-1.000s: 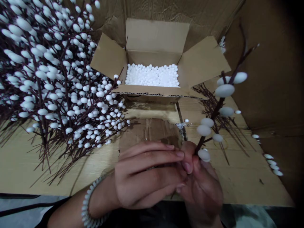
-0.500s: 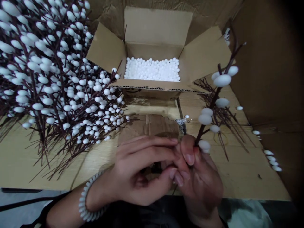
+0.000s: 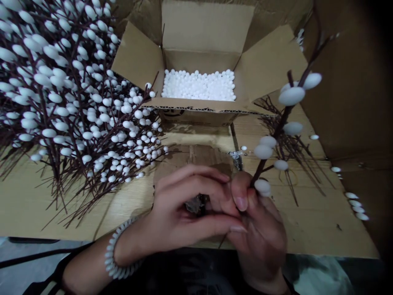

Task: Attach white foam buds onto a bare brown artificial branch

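Note:
A dark brown branch with white oval berries rises tilted to the right from my right hand, whose thumb and fingers are pinched round its lower end. My left hand, with a coiled band at the wrist, reaches across to it. The left fingertips press together against the right fingers; what they grip, if anything, is hidden. Beyond the hands, an open cardboard box holds many small white balls.
A big pile of white-berried branches fills the left side. Bare brown stems lie on the wooden table at right, near loose white berries. A brown cardboard piece lies behind my hands.
My left thumb has stretched further right, towards the right palm. The branch top leans a little further right and up. The whole view has shifted slightly.

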A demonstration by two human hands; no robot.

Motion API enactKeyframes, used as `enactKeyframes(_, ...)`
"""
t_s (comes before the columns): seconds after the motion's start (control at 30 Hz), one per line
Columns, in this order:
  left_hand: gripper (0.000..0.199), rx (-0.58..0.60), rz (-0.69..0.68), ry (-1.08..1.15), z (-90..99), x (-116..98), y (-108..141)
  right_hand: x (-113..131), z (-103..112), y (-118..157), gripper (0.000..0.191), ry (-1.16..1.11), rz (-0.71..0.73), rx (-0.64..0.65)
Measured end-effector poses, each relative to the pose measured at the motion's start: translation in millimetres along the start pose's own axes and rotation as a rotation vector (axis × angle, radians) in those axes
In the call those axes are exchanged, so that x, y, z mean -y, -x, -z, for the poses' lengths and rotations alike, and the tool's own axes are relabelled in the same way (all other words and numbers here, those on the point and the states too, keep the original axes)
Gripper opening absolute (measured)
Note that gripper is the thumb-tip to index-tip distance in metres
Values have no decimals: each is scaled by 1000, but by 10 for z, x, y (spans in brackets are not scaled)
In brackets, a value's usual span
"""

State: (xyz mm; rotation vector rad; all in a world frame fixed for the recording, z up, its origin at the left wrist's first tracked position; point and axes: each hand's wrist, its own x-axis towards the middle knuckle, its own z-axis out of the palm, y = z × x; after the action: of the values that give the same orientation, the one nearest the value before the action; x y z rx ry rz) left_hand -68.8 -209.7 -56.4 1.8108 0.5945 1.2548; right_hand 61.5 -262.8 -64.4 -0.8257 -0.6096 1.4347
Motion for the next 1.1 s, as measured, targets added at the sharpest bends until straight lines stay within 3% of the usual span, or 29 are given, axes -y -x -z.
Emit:
enactKeyframes(0.27, 8, -20, 170, 169, -20, 50, -3, 15, -5, -67, 25, -228, -83, 166)
enactKeyframes(0.43, 28, -35, 160, 189, -26, 61, 11, -8, 12, -38, 20, -170, -65, 105)
enactKeyframes(0.63, 5, 12, 261, 235, -18, 51, 2, -9, 30, -71, 23, -237, -91, 152)
enactKeyframes(0.77, 2, 1, 252, 236, -15, 50, 8, 12, 25, -92, 25, -249, -97, 167)
enactKeyframes(0.9, 17, 7, 192, 247, -17, 63, 22, 21, 23, -110, 22, -255, -103, 133)
enactKeyframes(1.1, 28, 21, 113, 184, -28, 68, 23, 19, 20, -125, 26, -284, -78, 180)
